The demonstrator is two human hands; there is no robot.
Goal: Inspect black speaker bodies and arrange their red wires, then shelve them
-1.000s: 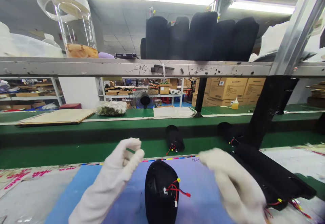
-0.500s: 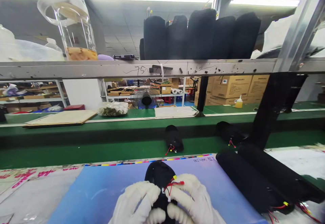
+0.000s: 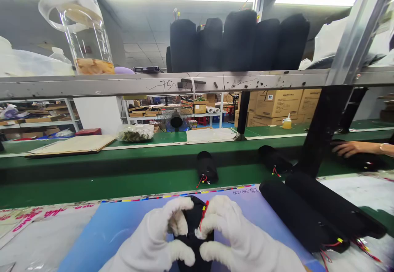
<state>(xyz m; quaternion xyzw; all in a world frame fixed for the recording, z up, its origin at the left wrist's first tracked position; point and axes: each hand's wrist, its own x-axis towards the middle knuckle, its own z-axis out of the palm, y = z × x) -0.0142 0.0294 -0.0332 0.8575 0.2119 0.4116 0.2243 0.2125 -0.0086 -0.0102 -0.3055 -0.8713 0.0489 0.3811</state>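
Note:
A black cloth-like pack (image 3: pixel 193 245) lies lengthwise before me on a blue sheet (image 3: pixel 123 218). My left hand (image 3: pixel 166 233), in a white glove, curls its fingers and thumb round the pack's left side. Opposite it, my right hand (image 3: pixel 221 231), also gloved, grips the right side, fingertips at the pack's middle. Red wires (image 3: pixel 203 214) with a yellow tag and a red connector stick up beside the right fingers. Their lower ends are hidden by those fingers.
Two long black packs (image 3: pixel 301 214) with wires lie at the right. On the green conveyor belt (image 3: pixel 92 181) are smaller black packs (image 3: pixel 207 167). Another person's hand (image 3: pixel 353 148) touches a dark pack at far right. A metal shelf (image 3: pixel 129 84) crosses above, bearing several upright black packs (image 3: pixel 240 40) and a jar (image 3: pixel 89 38).
Both hands have shifted up the pack, and the left has turned more side-on. The red wires now point upward instead of lying to the right. Another person's hand has appeared at the right.

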